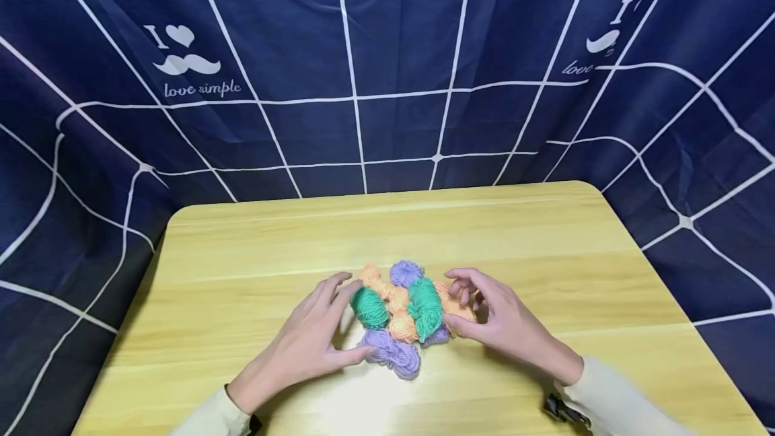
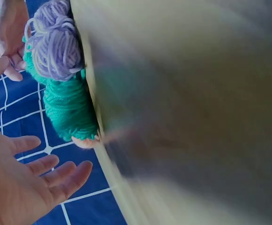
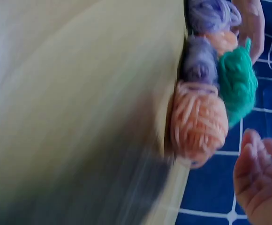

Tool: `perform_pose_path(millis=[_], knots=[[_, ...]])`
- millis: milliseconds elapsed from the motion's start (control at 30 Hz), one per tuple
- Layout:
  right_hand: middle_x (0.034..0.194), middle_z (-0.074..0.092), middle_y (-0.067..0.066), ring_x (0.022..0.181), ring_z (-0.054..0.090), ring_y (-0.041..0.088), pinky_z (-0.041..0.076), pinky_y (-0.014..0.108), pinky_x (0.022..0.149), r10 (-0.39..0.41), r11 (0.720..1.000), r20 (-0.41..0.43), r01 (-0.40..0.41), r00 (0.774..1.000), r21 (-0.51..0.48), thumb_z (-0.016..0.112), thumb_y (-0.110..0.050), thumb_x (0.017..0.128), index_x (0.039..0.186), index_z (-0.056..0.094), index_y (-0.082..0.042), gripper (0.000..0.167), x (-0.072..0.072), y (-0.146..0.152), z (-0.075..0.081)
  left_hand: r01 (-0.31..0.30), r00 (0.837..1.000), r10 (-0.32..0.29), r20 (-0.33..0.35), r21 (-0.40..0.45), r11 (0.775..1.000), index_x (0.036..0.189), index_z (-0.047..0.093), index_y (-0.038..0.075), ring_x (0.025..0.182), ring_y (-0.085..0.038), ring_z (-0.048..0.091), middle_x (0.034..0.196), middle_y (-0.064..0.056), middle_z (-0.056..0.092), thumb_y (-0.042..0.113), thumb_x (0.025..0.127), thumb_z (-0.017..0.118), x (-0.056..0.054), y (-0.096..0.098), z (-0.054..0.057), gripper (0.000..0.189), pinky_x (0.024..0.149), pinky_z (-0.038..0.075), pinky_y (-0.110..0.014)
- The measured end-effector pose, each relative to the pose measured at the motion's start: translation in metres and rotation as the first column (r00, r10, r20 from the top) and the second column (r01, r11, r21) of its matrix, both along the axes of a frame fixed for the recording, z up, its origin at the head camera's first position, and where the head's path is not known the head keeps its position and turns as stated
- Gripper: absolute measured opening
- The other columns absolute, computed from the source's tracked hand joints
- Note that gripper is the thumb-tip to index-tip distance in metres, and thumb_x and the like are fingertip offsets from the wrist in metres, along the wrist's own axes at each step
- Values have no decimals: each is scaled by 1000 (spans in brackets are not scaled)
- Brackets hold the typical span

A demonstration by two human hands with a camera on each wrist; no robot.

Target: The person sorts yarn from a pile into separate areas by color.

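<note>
A heap of small yarn skeins lies on the wooden table: green skeins (image 1: 426, 308), peach skeins (image 1: 397, 299) and purple skeins (image 1: 390, 354). My left hand (image 1: 311, 335) is at the heap's left side, thumb tip right at the front purple skein and fingertips near a green skein (image 2: 70, 108). On the right, my right hand (image 1: 499, 315) curves loosely beside the heap, its fingers by a peach skein (image 3: 199, 124) and its thumb near the larger green one. Both palms face inward with the fingers spread and relaxed, gripping no skein.
The pale wooden table (image 1: 254, 247) has rounded far corners. A dark blue cloth (image 1: 399, 52) with white grid lines hangs behind it and along both sides. Light sleeves (image 1: 611, 395) cover the forearms, with a black strap at each wrist.
</note>
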State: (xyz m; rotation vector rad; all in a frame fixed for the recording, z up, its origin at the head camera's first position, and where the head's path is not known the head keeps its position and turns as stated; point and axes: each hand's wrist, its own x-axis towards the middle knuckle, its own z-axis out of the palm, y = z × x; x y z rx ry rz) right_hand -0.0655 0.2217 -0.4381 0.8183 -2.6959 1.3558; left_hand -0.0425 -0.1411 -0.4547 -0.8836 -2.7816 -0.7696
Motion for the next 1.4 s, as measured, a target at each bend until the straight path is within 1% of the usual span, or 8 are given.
perform_pose_path(millis=[167,267,400,600,767,900,1133,1400], knots=[[103,70,-5,80,63,15,51,27,63,-94,995,54,92,994,29,92,-35,90,139,65,-12,60,4,-13,-4,-6,1000,7,-18,22,1000,160,49,9,129,-28,57,151,-17,52,76,88,74,2,4,-7,102,101,55,-53],[100,70,-9,79,62,11,50,26,63,-129,990,62,125,990,58,93,-39,89,136,68,-16,58,5,-19,-4,-4,999,5,-39,41,999,159,51,9,118,-24,58,147,-17,53,74,87,77,3,6,-10,101,91,58,-47],[98,68,-9,76,60,6,51,26,64,-148,985,46,143,988,94,93,-43,88,133,69,-19,57,4,-26,-5,-6,998,9,-59,51,999,158,52,10,113,-23,59,147,-18,52,74,83,81,2,9,-12,102,83,59,-44],[97,67,-15,69,55,5,47,26,59,-121,981,-18,122,992,148,95,-40,86,135,69,-18,60,2,-29,-2,-44,997,48,-62,60,997,154,56,7,104,-21,58,137,-15,52,73,83,83,3,16,-12,100,75,56,-36],[98,66,-17,71,56,7,47,27,60,-93,979,-42,99,995,176,95,-38,86,140,67,-19,64,2,-29,-2,-96,995,98,-30,49,994,155,58,12,90,-16,47,121,-8,49,76,85,79,4,16,-13,98,65,45,-25],[98,66,-16,72,57,6,47,26,60,-66,979,-68,77,995,187,95,-34,86,142,68,-19,64,3,-29,-4,-99,995,100,-21,46,994,155,59,15,84,-13,41,110,-2,46,75,85,79,5,16,-14,95,62,40,-23],[92,64,-14,68,50,3,45,25,58,-18,974,-85,36,996,223,94,-30,87,144,69,-21,63,3,-29,-5,-57,998,60,-27,86,995,155,58,11,85,-9,49,98,2,59,62,89,82,5,16,-16,87,68,48,-26],[92,65,-15,69,52,3,44,25,56,6,968,-46,6,999,250,92,-30,89,150,66,-24,66,4,-30,-1,-68,998,67,20,114,991,152,61,11,89,-9,54,95,5,62,56,94,79,3,18,-17,75,72,51,-29]])
